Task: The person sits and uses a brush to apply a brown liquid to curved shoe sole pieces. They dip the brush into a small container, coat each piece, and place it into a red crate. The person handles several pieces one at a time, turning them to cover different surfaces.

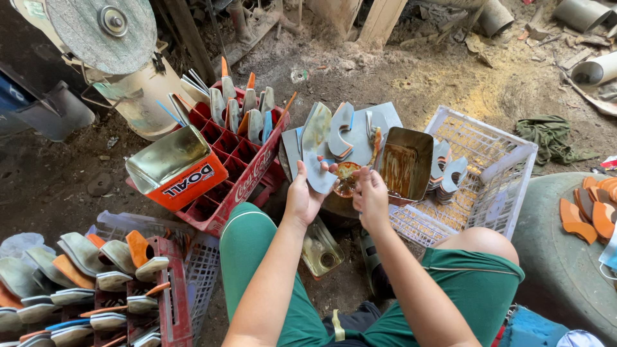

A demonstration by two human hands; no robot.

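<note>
My left hand (302, 196) grips a grey curved sole-shaped piece (315, 151) by its lower end and holds it upright in front of me. My right hand (371, 198) is closed on a thin brush (376, 140) whose stained tip points up. Between my hands sits a small round pot of amber glue (346, 178). Just right of the brush stands an open rectangular metal tin (406, 164) smeared with brown glue. More grey and blue curved pieces (344, 128) lie on a grey board behind my hands.
A white plastic basket (498, 160) at right holds stacked grey pieces (447, 173). A red crate (241, 170) at left holds upright pieces and an orange tin (177, 170). A grinding machine (106, 32) stands far left. Crates of finished pieces (83, 283) fill the lower left; orange pieces (588, 215) lie right.
</note>
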